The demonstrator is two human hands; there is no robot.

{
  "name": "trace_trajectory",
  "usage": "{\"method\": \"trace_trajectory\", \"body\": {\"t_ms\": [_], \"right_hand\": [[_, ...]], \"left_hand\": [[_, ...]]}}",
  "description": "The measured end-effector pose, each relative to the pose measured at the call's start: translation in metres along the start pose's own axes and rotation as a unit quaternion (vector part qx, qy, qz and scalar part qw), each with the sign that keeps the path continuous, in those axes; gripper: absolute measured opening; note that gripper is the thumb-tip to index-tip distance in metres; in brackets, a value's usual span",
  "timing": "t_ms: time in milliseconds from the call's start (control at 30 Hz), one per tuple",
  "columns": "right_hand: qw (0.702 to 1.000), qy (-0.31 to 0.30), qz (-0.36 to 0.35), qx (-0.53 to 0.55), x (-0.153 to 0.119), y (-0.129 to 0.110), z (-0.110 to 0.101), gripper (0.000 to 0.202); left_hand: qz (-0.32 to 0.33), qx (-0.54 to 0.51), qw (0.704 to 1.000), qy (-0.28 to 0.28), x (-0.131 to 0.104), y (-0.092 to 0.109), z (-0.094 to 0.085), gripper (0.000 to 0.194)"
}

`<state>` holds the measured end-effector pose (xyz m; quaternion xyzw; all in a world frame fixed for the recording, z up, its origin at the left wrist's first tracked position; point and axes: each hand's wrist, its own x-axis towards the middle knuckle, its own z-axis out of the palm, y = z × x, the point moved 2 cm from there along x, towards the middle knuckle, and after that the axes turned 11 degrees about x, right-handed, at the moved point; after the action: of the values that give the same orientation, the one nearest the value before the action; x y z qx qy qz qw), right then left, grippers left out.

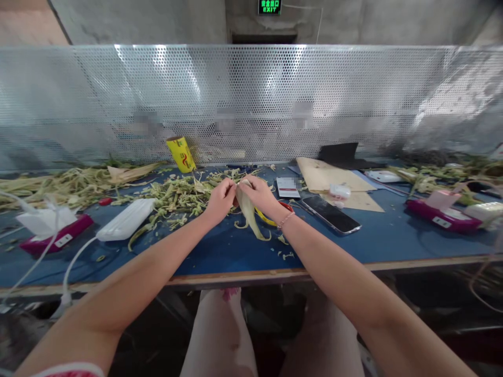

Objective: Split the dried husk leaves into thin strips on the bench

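Head view: pale leaf (249,208) hangs over blue table (220,256), top pinched between left hand (220,199) and right hand (257,193), fingers nearly closed. Likely light, limp, easily torn; grip thicker top.

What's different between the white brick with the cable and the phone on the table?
The white brick looks thick and is white on top; the phone looks thin, with a dark screen. The brick's far end slants right, while the phone's slants left. Both are oblong and lie on the blue table.
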<state>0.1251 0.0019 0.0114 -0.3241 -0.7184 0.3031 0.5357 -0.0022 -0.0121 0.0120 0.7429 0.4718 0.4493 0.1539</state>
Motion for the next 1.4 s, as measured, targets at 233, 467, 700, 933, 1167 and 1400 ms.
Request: {"method": "trace_trajectory", "body": {"t_ms": [233,467,700,933,1167,1400], "right_hand": [[0.989,-0.054,-0.081,-0.109,-0.003,-0.002,-0.004,0.01],[0.977,-0.07,-0.106,-0.168,-0.005,-0.003,-0.006,0.015],[0.953,-0.123,-0.11,-0.252,-0.006,-0.004,-0.009,0.013],[0.974,-0.109,-0.113,-0.163,-0.003,0.0,-0.009,0.013],[0.99,-0.079,-0.06,-0.104,-0.001,-0.002,-0.003,0.008],[0.997,-0.049,-0.017,-0.058,0.0,0.001,0.001,0.011]], "left_hand": [[0.031,0.056,0.998,-0.028,-0.002,0.003,-0.003,0.015],[0.095,0.126,0.987,-0.029,0.0,-0.002,-0.004,0.011],[0.12,0.171,0.977,-0.047,0.004,-0.007,-0.006,0.013],[0.149,0.142,0.978,-0.038,0.004,-0.003,-0.008,0.012],[0.147,0.132,0.98,0.013,0.004,-0.007,-0.004,0.011],[0.148,0.164,0.974,0.05,0.001,-0.002,-0.004,0.008]]}}
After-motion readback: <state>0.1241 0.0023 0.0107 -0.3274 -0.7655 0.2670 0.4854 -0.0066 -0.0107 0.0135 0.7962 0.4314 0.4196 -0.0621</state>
